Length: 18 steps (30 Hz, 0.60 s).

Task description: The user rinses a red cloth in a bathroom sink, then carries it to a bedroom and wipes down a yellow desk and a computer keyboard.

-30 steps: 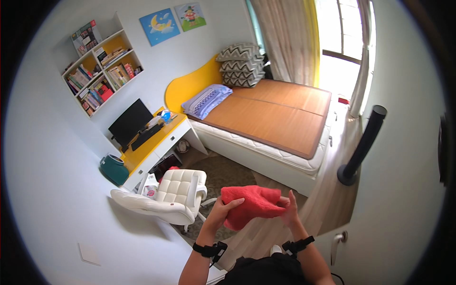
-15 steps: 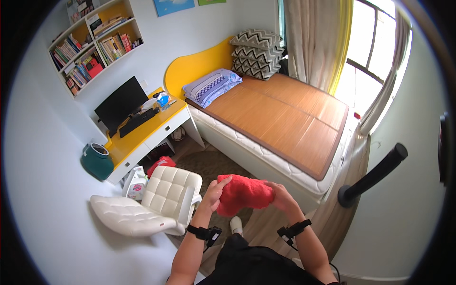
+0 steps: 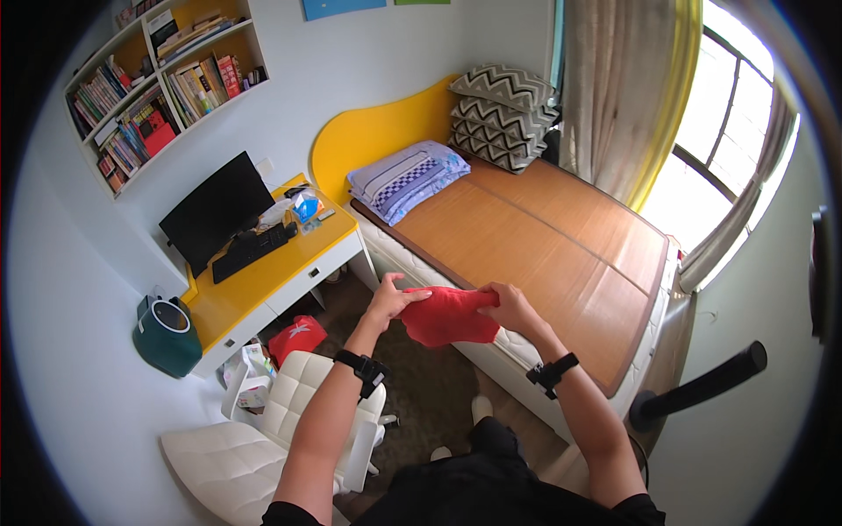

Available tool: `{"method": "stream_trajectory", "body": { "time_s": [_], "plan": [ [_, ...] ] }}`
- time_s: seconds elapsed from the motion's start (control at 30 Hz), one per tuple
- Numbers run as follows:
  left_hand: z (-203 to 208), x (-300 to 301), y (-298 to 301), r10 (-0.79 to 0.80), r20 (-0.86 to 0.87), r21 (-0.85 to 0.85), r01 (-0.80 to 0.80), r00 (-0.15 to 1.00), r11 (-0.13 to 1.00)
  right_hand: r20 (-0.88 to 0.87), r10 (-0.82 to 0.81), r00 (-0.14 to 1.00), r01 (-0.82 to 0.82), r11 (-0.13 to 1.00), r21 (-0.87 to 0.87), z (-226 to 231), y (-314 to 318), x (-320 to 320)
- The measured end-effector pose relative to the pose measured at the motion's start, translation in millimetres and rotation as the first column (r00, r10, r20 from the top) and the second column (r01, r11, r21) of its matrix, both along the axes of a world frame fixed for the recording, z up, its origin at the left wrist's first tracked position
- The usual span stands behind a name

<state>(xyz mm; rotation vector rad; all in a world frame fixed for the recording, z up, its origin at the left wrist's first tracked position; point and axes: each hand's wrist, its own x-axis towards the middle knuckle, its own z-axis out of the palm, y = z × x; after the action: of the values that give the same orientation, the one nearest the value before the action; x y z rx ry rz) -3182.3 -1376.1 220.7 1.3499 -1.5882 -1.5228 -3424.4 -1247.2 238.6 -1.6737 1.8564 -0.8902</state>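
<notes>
A red cloth (image 3: 450, 317), folded and fuzzy like a small towel, hangs between my hands in front of the bed's near side. My left hand (image 3: 392, 302) pinches its left end, thumb lying over the top edge and the index finger raised. My right hand (image 3: 511, 309) grips the upper right corner with its fingers pressed together. Black bands with small boxes sit on both wrists. Past the cloth lies the bed (image 3: 544, 232), covered with a brown mat.
To the left stand a white chair (image 3: 303, 394) and a yellow-topped desk (image 3: 289, 263) with a monitor (image 3: 219, 210) and keyboard. A green bin (image 3: 167, 337) is beside the desk. A black column (image 3: 702, 386) rises at the right. Pillows (image 3: 410, 180) lie by the headboard.
Both arms have stretched farther forward, carrying the red cloth up and away from my body toward the bed. The view has shifted, with my feet and the chair appearing at new places.
</notes>
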Motion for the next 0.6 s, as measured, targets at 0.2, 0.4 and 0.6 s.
{"method": "stream_trajectory", "body": {
  "time_s": [0.2, 0.4, 0.6],
  "plan": [
    [10.1, 16.9, -142.6, -0.300, 0.048, -0.074, 0.303, 0.953, 0.950, -0.219, 0.329, 0.919, -0.335, 0.942, 0.006, 22.7, -162.7, -24.0],
    [73.9, 39.3, -235.4, 0.073, 0.535, -0.441, 0.205, 0.842, 0.874, -0.257, 0.487, 0.835, -0.525, 0.844, -0.106, 55.9, -308.0, -9.4],
    [148.6, 57.8, -279.4, 0.424, 0.529, -0.815, 0.300, 0.735, 0.496, 0.877, 0.343, -0.336, -0.683, 0.553, -0.478, 73.6, -438.2, 7.2]
  ]
}}
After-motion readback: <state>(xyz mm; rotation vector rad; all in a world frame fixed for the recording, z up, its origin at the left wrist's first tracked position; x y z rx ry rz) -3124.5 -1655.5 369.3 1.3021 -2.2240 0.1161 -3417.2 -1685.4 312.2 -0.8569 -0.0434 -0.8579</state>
